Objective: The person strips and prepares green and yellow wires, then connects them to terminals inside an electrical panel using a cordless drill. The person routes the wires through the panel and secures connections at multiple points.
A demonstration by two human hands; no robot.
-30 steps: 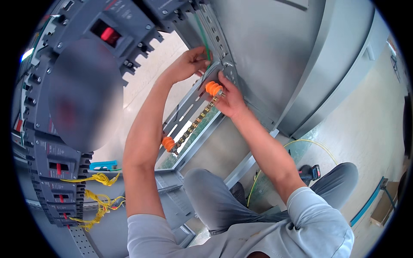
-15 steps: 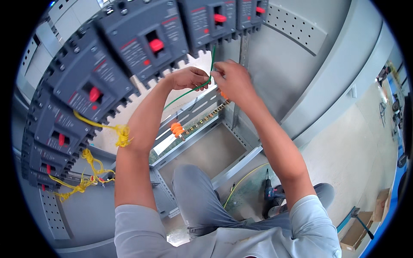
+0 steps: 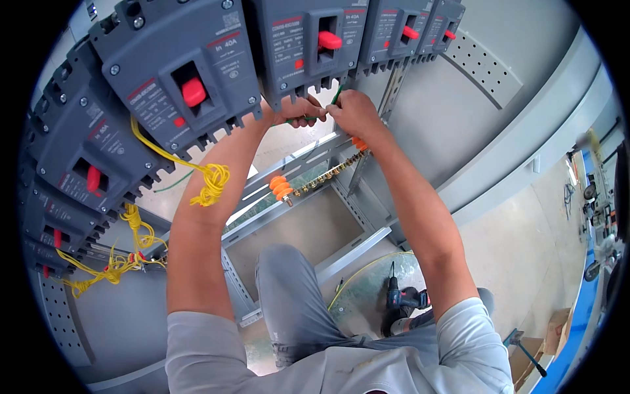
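Note:
My left hand (image 3: 300, 111) and my right hand (image 3: 355, 113) meet just below a row of dark grey circuit breakers with red levers. Between them runs a thin green wire (image 3: 338, 94), pinched in the fingers of both. One end rises from my right fingers toward the breaker above (image 3: 316, 43). The wire also passes through my left fingers, and a green length shows farther left, beyond my left forearm. Part of my left hand and wrist is hidden behind the breakers' lower edge.
Below my hands a brass bar with screws (image 3: 326, 176) sits on orange insulators (image 3: 280, 186) within the grey cabinet frame (image 3: 367, 248). Bundled yellow wires (image 3: 211, 184) hang from the breakers at left. A cordless drill (image 3: 396, 295) rests on the floor by my foot.
The view has shifted, so the breakers appear larger and nearer. My hands have come closer together on the green wire, and its loose length has swung out to the left.

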